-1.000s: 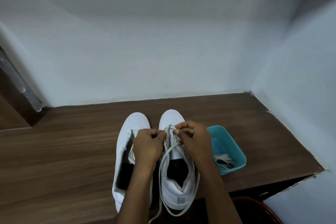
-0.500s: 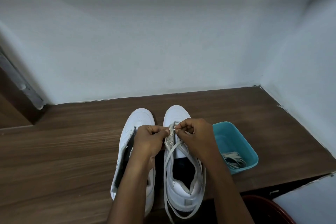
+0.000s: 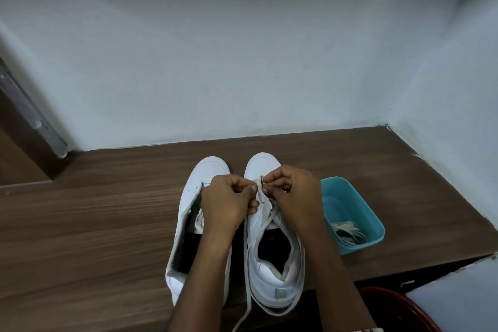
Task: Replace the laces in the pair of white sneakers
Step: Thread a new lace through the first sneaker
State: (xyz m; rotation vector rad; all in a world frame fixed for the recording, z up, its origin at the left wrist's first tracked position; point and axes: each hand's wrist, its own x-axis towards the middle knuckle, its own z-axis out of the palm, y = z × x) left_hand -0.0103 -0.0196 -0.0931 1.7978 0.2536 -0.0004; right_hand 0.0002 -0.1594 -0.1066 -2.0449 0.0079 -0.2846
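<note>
Both hands work the lace at the front eyelets of one sneaker

The left hand (image 3: 229, 203) is curled, its thumb and fingers pinching the eyelet edge of the sneaker by the tub (image 3: 272, 283), while the right hand (image 3: 293, 194) pinches the lace (image 3: 270, 218) end against the same spot; over the last second the hands have closed in on each other and stayed at the toe end, so the threading seems only just begun. The slack of the lace runs back along the collar and loops round the heel. The other sneaker (image 3: 207, 170) stands just beside it on the wooden surface (image 3: 107, 224), apparently without a lace. A teal tub (image 3: 358, 213) near the right hand holds a bundle of laces (image 3: 349, 232)
</note>
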